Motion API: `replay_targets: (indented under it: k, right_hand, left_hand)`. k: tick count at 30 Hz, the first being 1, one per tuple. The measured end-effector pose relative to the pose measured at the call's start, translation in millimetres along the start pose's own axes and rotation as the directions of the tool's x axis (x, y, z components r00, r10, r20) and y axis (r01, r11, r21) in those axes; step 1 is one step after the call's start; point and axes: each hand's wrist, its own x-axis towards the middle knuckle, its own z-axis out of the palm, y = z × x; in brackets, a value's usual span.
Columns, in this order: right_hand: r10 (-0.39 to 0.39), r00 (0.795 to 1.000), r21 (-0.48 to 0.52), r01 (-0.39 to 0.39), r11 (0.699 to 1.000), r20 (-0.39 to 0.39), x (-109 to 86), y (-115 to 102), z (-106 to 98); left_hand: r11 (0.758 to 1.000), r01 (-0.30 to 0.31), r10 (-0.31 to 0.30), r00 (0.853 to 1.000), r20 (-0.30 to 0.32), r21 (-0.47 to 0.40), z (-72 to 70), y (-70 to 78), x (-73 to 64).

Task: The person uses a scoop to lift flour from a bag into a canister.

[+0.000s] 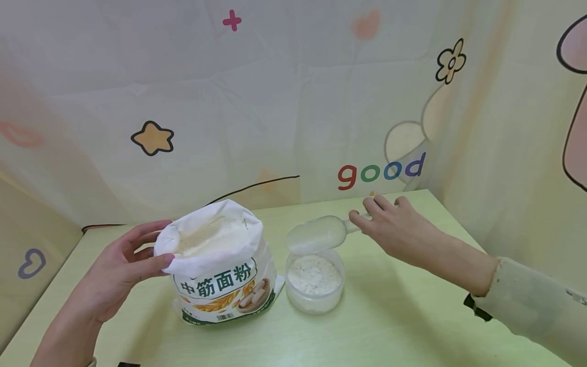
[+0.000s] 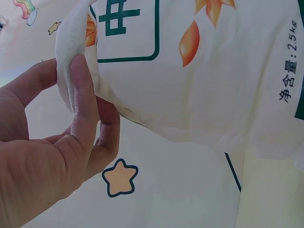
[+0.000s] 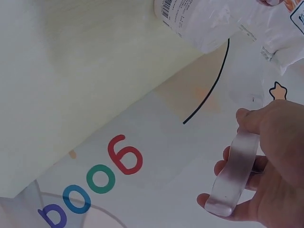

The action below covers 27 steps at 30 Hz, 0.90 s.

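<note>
In the head view a white flour bag (image 1: 224, 285) with green lettering stands upright, its rolled top spread wide over pale flour (image 1: 213, 235). My left hand (image 1: 133, 255) pinches the bag's rolled rim at the left, thumb in front and fingers behind; the left wrist view shows the same pinch (image 2: 76, 123). My right hand (image 1: 394, 224) grips the handle of a translucent scoop (image 1: 318, 234), whose bowl is tilted over a clear round tub (image 1: 316, 300). White flour (image 1: 314, 275) is heaped in the tub. In the right wrist view, fingers curl round the clear handle (image 3: 232, 175).
Bag and tub stand side by side on a pale yellow-green table (image 1: 367, 326). A printed cloth (image 1: 257, 112) with a star, a flower and the word "good" hangs behind the table's back edge and along both sides.
</note>
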Motion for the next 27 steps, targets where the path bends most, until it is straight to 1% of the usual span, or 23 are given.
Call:
replay_targets:
  k: [3,8,14,21,27]
  right_hand:
    - [0.021,1.0,0.05,-0.022,0.998,0.018,-3.1,-1,4]
    - [0.068,0.997,0.144,-0.074,0.987,0.047,-7.3,-5,10]
    - [0.098,0.994,0.187,-0.107,0.977,0.057,-11.0,-7,16]
    - [0.138,0.982,0.279,-0.17,0.945,0.13,-14.1,-7,22]
    - [0.165,0.974,0.339,-0.208,0.917,0.152,-17.4,-6,27]
  left_hand:
    - [1.0,0.004,-0.004,1.0,-0.001,0.004,0.2,-0.2,0.0]
    - [1.0,0.008,-0.008,1.0,-0.002,0.006,0.1,-0.7,-0.6]
    - [1.0,0.0,0.0,1.0,0.001,0.004,-0.6,-1.3,-1.5]
    - [1.0,-0.006,0.006,1.0,0.006,0.004,-0.9,-1.7,-1.3]
    - [1.0,-0.015,0.015,1.0,0.009,-0.003,-0.7,-1.6,-0.8]
